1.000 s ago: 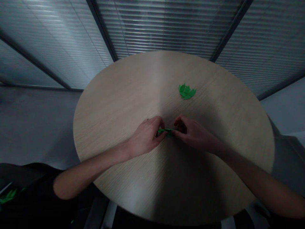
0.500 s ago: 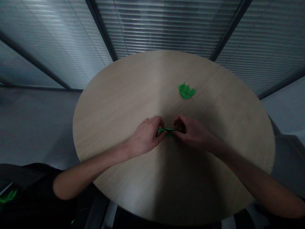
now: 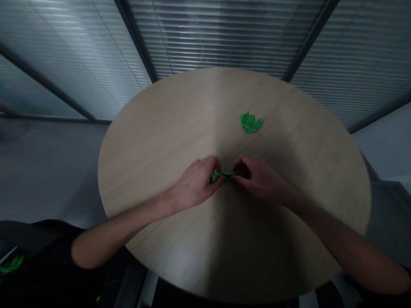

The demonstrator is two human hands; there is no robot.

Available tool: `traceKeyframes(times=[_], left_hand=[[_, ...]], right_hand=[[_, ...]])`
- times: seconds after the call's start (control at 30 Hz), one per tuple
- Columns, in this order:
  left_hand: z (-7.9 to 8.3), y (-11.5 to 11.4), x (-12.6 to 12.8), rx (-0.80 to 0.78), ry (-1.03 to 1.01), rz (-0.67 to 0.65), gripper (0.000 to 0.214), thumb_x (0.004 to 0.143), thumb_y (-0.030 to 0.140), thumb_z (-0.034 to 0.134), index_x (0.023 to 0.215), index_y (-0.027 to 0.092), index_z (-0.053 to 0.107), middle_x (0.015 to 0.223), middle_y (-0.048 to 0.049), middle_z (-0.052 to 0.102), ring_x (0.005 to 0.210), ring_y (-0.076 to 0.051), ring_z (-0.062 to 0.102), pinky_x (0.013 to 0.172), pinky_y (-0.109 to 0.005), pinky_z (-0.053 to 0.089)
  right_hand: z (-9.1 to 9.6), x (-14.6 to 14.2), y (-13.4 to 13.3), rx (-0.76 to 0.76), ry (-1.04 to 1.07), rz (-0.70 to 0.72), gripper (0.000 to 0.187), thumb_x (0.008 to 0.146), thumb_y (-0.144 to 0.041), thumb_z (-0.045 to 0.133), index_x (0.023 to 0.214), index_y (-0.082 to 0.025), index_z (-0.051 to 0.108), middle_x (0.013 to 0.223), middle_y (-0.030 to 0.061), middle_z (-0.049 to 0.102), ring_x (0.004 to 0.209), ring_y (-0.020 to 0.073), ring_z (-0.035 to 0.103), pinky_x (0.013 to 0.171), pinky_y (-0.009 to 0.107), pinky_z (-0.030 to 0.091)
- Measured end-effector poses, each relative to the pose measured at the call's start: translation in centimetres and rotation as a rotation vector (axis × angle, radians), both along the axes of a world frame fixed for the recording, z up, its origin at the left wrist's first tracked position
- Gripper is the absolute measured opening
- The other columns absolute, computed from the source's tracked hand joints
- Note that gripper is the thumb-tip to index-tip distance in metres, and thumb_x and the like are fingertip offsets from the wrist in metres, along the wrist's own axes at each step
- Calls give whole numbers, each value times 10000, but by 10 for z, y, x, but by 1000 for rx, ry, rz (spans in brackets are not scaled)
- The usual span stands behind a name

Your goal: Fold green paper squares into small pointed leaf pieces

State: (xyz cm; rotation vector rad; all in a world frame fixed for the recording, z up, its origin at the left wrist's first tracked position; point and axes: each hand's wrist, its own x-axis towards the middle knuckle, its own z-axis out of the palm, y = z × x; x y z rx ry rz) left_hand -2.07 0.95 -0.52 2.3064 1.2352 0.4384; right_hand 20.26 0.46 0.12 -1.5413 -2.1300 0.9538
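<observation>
Your left hand [image 3: 194,184] and right hand [image 3: 261,180] meet near the middle of the round wood-veneer desk [image 3: 154,171], with a narrow green piece [image 3: 224,176] between them. It looks like paper or thin card, though your fingers hide part of it. Both grips are clenched: each hand pinches the piece from its own side, fingers curled inward, so it bridges the small gap between your hands. Whether it touches the desk beneath cannot be told from this view.

The step in hand appears to be close pinching work on this single piece, with both hands sharing the hold and neither one free. From here, the next move calls for a steady, even pinch, since the piece looks thin and a slip from either side could let it spring loose.

Well ahead of your hands, a small cluster of pointed green pieces [image 3: 251,122] lies overlapped on the desk, apart from anything you hold. A green scrap [image 3: 11,265] shows against dark fabric [image 3: 38,244] at the lower left, near your left forearm [image 3: 122,231]. Beyond the desk's far edge are a grey floor [image 3: 48,171] and glass panels with slatted blinds [image 3: 224,34] — no other hands are in view.
</observation>
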Motion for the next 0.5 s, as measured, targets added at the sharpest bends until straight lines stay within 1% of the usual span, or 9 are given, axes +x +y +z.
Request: traceKeyframes(times=[0.2,0.37,0.5], left_hand=[[-1,0,0,-5,-4,10,121,958,287,637,970,187,570,804,-23,637,668,-169,563,644,-317,424],[-2,3,-1,-25,-14,8,148,952,306,661,966,188,573,780,-4,611,650,-156,533,588,-289,365],[-3,9,-4,-44,-13,19,192,939,347,699,954,193,586,758,19,590,621,-137,504,570,-274,327]], right_hand=[[-2,1,-2,45,8,9,119,860,-232,688,893,-203,578,760,-11,633,657,151,562,630,285,394],[-5,2,-3,80,-9,35,120,863,-222,692,902,-200,580,777,0,642,669,154,571,639,286,385],[-4,1,-3,77,-16,33,116,869,-219,692,905,-199,584,780,3,644,666,155,566,633,286,381]])
